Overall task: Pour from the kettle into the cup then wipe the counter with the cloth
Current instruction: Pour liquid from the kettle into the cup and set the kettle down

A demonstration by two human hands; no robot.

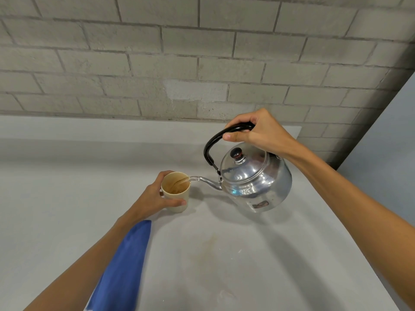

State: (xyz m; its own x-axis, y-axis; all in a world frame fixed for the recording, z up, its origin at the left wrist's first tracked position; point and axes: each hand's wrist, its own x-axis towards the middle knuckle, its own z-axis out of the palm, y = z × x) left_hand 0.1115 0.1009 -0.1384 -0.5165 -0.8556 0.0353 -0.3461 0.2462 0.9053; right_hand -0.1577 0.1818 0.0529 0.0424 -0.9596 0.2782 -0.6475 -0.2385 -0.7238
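A shiny metal kettle [253, 182] with a black handle hangs tilted to the left above the grey counter [235, 254]. My right hand [258, 131] grips the top of its handle. A thin brown stream runs from the spout into a cream cup [176, 191] that stands on the counter. My left hand [152, 198] is wrapped around the cup's left side, thumb across its front. A blue cloth [124, 265] lies on the counter under my left forearm, partly hidden by it.
A grey brick wall [179, 63] rises right behind the counter. The counter's right edge [368, 265] runs diagonally, with floor beyond it. A faint brownish stain [211, 245] marks the counter's near middle.
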